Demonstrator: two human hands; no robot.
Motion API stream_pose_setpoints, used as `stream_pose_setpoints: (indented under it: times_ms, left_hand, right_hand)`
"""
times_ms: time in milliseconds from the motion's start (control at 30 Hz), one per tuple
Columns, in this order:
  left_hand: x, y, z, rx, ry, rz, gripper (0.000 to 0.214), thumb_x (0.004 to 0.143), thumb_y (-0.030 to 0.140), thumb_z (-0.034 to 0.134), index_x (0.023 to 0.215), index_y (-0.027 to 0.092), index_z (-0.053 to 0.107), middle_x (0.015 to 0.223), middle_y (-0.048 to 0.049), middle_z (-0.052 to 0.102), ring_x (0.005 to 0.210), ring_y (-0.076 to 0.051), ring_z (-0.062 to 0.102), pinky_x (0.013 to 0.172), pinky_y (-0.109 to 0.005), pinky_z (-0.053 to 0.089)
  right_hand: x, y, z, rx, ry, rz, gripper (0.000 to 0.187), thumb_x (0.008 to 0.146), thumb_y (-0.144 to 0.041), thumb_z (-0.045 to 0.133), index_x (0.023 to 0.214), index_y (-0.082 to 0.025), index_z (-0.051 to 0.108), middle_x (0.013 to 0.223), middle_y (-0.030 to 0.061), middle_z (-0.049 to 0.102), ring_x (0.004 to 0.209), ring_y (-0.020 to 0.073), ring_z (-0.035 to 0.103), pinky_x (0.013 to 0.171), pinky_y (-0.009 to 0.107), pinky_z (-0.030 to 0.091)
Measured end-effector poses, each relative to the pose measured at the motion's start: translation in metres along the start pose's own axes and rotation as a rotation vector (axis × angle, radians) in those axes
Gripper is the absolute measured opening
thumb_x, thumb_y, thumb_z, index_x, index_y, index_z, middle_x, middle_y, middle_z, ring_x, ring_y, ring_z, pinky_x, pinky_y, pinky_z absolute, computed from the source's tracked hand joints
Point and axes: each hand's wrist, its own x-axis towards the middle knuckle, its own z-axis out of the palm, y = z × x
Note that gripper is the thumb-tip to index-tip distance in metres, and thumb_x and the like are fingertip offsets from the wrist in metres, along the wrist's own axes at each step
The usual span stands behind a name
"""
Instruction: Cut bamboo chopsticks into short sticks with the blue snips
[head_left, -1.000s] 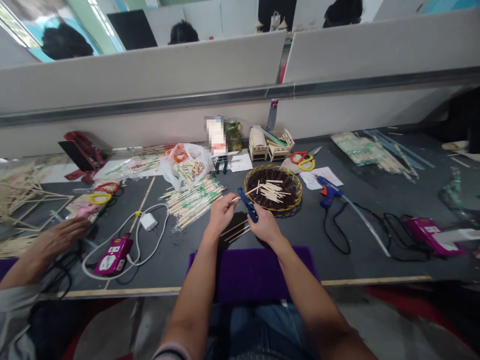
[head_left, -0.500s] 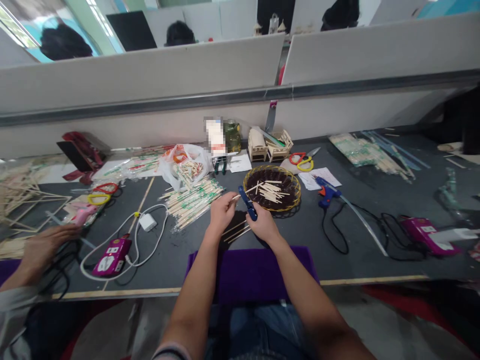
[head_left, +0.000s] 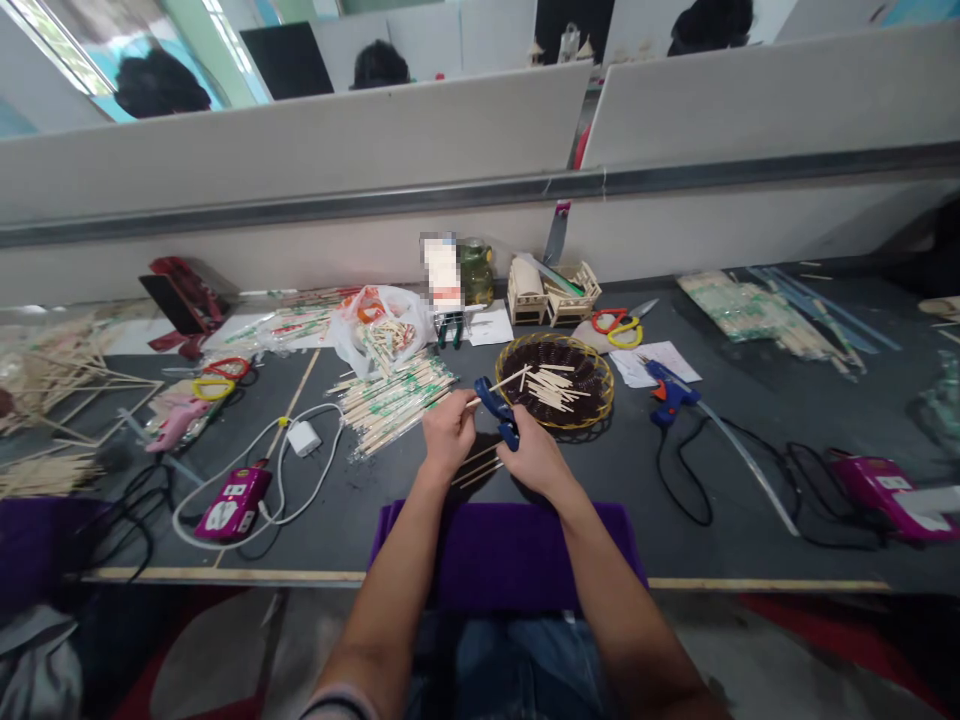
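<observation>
My left hand [head_left: 448, 432] is closed on a thin wooden stick [head_left: 512, 379], which slants up to the right over the edge of the basket. My right hand [head_left: 537, 450] grips blue hand cutters [head_left: 491, 398], whose head lies across the stick just beyond my left fingers. The cutters' handles look spread apart; their blades are too small to make out. A dark woven basket [head_left: 598, 398] with a yellow rim holds several short cut sticks [head_left: 553, 390]. Below my hands, a few longer sticks [head_left: 477, 468] lie on the table.
Left of my hands lie wrapped stick bundles [head_left: 401, 400] and a plastic bag [head_left: 375, 330] of sticks. A blue glue gun [head_left: 670, 395] with its cable, scissors [head_left: 628, 322] and small wooden boxes [head_left: 551, 292] are on the right. A white cable loops round a purple box [head_left: 234, 503].
The cutters' handles have spread apart and their head has tilted. The view has shifted slightly left. Another person's hand at the far left has gone from the table.
</observation>
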Motion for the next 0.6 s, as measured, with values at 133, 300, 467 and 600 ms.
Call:
stream_pose_setpoints:
  times_ms: [133,300,467,600]
  left_hand:
    - [-0.002,0.004,0.002,-0.047,0.006,-0.046,0.021,0.087,0.017,0.045,0.090,0.018,0.066,0.072,-0.0019,0.064,0.062,-0.012,0.056,0.063,-0.023,0.041]
    - [-0.001,0.007,-0.005,-0.125,-0.055,-0.139,0.021,0.090,0.026,0.046,0.086,0.019,0.065,0.063,0.0014,0.056,0.057,-0.011,0.048,0.059,-0.023,0.037]
    - [0.003,0.005,-0.012,-0.264,-0.147,-0.245,0.027,0.091,0.036,0.047,0.075,0.018,0.060,0.057,0.0034,0.045,0.054,-0.011,0.039,0.056,-0.023,0.031]
    - [0.005,0.002,-0.010,-0.380,-0.128,-0.354,0.032,0.091,0.043,0.045,0.077,0.018,0.060,0.055,0.0033,0.045,0.054,-0.012,0.042,0.056,-0.024,0.034]
  right_hand:
    - [-0.002,0.000,0.002,-0.010,0.040,-0.026,0.026,0.072,-0.023,0.049,0.097,-0.021,0.047,0.085,0.0041,0.059,0.076,0.0194,0.055,0.065,0.028,0.039]
    - [-0.004,-0.001,0.002,0.023,0.012,-0.025,0.026,0.071,-0.022,0.048,0.096,-0.021,0.048,0.082,0.0030,0.058,0.071,0.0189,0.054,0.065,0.028,0.040]
    - [-0.002,0.002,0.001,0.077,0.005,-0.003,0.031,0.068,-0.022,0.051,0.099,-0.020,0.051,0.083,0.0042,0.059,0.073,0.0195,0.055,0.067,0.030,0.042]
    - [0.000,0.009,0.003,0.397,0.026,-0.025,0.030,0.067,-0.021,0.053,0.097,-0.022,0.052,0.080,0.0001,0.059,0.068,0.0153,0.055,0.067,0.029,0.045]
